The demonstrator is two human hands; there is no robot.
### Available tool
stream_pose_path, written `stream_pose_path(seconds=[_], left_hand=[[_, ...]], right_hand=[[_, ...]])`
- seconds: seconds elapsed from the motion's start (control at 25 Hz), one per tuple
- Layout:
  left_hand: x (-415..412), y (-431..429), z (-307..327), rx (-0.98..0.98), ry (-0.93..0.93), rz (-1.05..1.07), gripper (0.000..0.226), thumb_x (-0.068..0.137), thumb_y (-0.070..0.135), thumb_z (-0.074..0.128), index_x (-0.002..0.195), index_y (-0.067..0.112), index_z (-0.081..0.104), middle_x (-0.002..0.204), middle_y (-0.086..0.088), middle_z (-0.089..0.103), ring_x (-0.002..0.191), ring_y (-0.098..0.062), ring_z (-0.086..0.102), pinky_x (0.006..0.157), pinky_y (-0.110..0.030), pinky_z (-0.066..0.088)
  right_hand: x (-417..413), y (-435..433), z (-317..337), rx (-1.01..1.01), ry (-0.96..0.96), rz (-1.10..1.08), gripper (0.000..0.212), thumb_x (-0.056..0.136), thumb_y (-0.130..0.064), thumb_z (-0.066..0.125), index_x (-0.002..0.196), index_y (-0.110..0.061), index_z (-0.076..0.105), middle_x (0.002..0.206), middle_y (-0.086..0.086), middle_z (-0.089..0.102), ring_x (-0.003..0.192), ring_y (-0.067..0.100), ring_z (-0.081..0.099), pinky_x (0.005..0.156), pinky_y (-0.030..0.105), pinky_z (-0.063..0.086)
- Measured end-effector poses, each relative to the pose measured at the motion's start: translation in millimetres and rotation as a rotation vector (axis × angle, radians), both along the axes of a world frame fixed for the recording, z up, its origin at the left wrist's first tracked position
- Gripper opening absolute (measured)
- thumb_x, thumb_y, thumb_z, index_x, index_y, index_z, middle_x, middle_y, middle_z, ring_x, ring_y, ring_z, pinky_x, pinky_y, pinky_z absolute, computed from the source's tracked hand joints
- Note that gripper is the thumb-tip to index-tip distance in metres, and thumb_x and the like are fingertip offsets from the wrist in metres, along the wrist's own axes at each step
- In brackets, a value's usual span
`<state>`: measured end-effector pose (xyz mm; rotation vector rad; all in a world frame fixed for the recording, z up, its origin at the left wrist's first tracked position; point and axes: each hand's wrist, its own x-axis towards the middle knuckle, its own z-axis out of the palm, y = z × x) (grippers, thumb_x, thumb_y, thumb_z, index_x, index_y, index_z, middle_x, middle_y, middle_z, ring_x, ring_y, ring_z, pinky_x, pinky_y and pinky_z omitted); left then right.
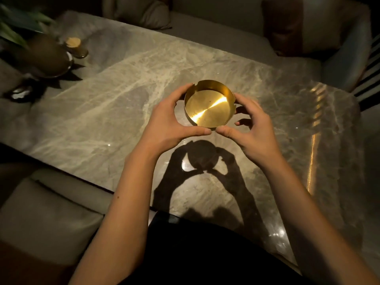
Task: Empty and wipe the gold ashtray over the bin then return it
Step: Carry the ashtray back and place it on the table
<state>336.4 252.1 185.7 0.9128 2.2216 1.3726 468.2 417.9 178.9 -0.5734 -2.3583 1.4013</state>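
The round gold ashtray (208, 104) with notched rim is held above the marble table (115, 112), tilted slightly toward me. Its inside looks shiny, with only a small speck or two. My left hand (170, 124) cups its left side, thumb under the near edge and fingers around the far rim. My right hand (253, 130) cups its right side, thumb meeting the left thumb below the near edge. Their shadow falls on the table below. No bin and no cloth are in view.
At the table's far left stand a potted plant (44, 56) and a small jar with a cork lid (75, 47). Sofa cushions (139, 13) line the far side. A padded seat (45, 214) lies at the near left.
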Motion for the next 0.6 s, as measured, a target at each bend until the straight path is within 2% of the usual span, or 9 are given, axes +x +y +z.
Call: stream_pose_path(seconds=[0.08,0.24,0.48,0.6], left_hand=[[-6.6,-11.0,4.6,-0.013,0.023,0.023,0.102,0.056,0.037,0.093,0.145,0.025,0.045,0.131,0.021,0.052,0.117,0.011,0.047,0.099,-0.003,0.034],[-26.4,-38.2,9.5,-0.017,0.053,0.086,0.102,0.056,0.038,0.093,0.145,0.024,0.044,0.14,0.012,0.053,0.126,-0.002,0.048,0.108,-0.02,0.039],[-94.3,-107.3,-5.1,-0.039,0.069,0.158,0.101,0.056,0.04,0.092,0.143,0.023,0.044,0.142,0.004,0.05,0.128,-0.01,0.049,0.111,-0.031,0.043],[-145.6,-159.7,-17.7,-0.048,0.06,0.202,0.102,0.054,0.042,0.092,0.142,0.022,0.045,0.14,0.0,0.05,0.128,-0.014,0.05,0.111,-0.038,0.044]], right_hand=[[-10.3,-10.2,0.4,-0.001,0.021,0.013,0.074,0.072,-0.03,0.083,0.138,-0.025,0.049,0.129,-0.005,0.055,0.11,0.007,0.056,0.085,0.025,0.052],[-39.7,-33.5,2.8,-0.007,0.03,0.048,0.075,0.073,-0.03,0.083,0.139,-0.023,0.048,0.131,-0.004,0.057,0.111,0.007,0.057,0.086,0.025,0.052],[-117.5,-94.9,-6.1,0.006,0.045,0.107,0.072,0.072,-0.034,0.083,0.135,-0.023,0.05,0.125,-0.014,0.056,0.11,0.002,0.056,0.085,0.019,0.05],[-174.6,-145.3,-21.0,0.008,0.022,0.139,0.073,0.073,-0.035,0.083,0.137,-0.023,0.049,0.128,-0.011,0.057,0.11,0.002,0.056,0.084,0.017,0.05]])
